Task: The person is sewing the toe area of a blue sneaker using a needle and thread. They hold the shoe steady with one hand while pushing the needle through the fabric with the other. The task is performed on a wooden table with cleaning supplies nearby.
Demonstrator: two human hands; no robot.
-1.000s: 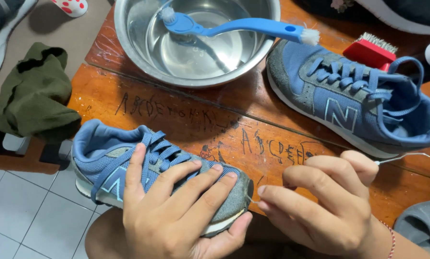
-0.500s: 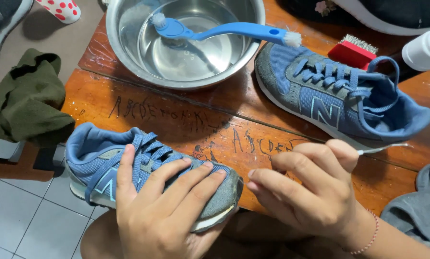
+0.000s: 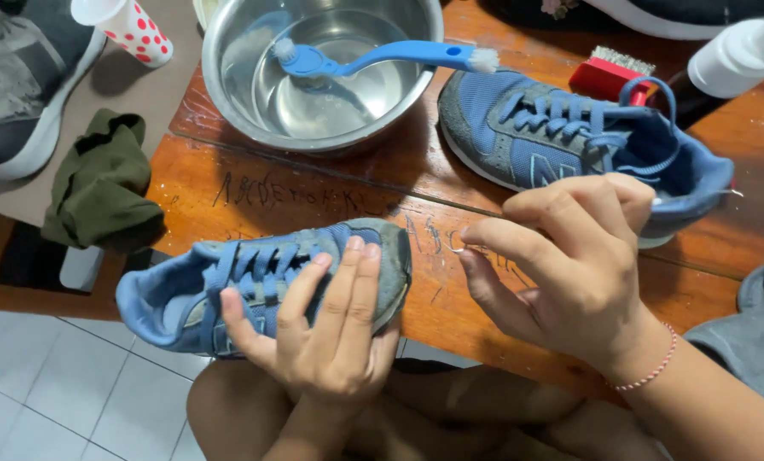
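My left hand [image 3: 322, 341] grips a worn blue sneaker [image 3: 185, 299] from above, fingers spread over its laces and grey toe cap. The shoe lies at the near edge of the wooden table [image 3: 313, 201], toe pointing right. My right hand [image 3: 569, 265] is just right of the toe, fingers pinched on a thin metal hook [image 3: 457, 249]. Its curved tip sticks out to the left, close to the toe. A second blue sneaker [image 3: 518, 128] rests on the table behind my right hand.
A steel bowl [image 3: 220, 77] of water holds a blue long-handled brush [image 3: 382, 58]. A red brush [image 3: 608, 77] and a white bottle [image 3: 732, 55] sit at the back right. Left: an olive cloth [image 3: 100, 183], a dotted cup [image 3: 130, 26], a grey shoe [image 3: 15, 77]. Grey fabric [image 3: 757, 341] lies right.
The held sneaker has swung so its toe sits higher and further right. My right hand has risen with the hook and turned its tip towards the toe.
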